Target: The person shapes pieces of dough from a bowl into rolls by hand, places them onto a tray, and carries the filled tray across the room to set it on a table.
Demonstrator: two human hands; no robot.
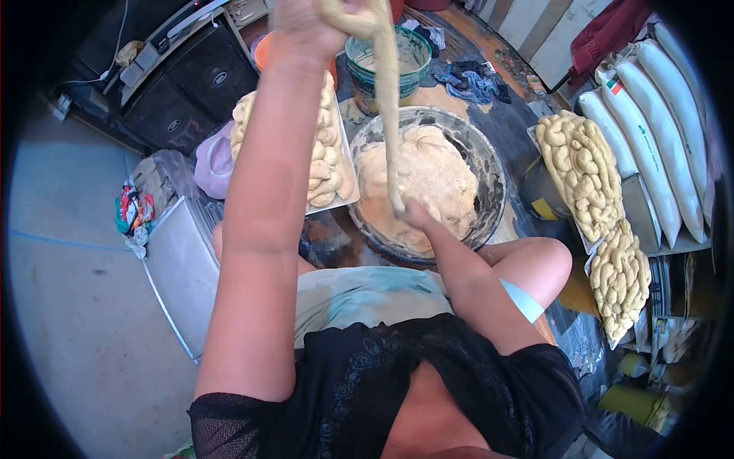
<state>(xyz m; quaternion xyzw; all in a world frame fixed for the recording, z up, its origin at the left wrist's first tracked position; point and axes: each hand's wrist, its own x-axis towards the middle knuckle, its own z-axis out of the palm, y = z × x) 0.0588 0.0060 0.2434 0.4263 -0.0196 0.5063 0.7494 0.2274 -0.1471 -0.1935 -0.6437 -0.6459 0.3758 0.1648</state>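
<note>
A long rope of dough (390,99) stretches between my two hands. At the top of the view, my raised left hand (310,30) is closed around its upper end, where the dough loops; motion blurs the fingers. Lower down, my right hand (415,216) grips the other end, just over a wide round basin (493,164). A large mass of pale dough (440,172) fills much of that basin, and some sticks to its walls. Behind my left forearm, a tray (348,153) bears twisted dough pieces (325,172), partly hidden by the arm.
Twisted dough is piled on trays at the right, in an upper pile (581,168) and a lower pile (621,279). A green bucket (390,65) stands beyond the basin. White filled sacks (650,138) lean at the right. Stacked metal trays (180,268) sit left of my legs.
</note>
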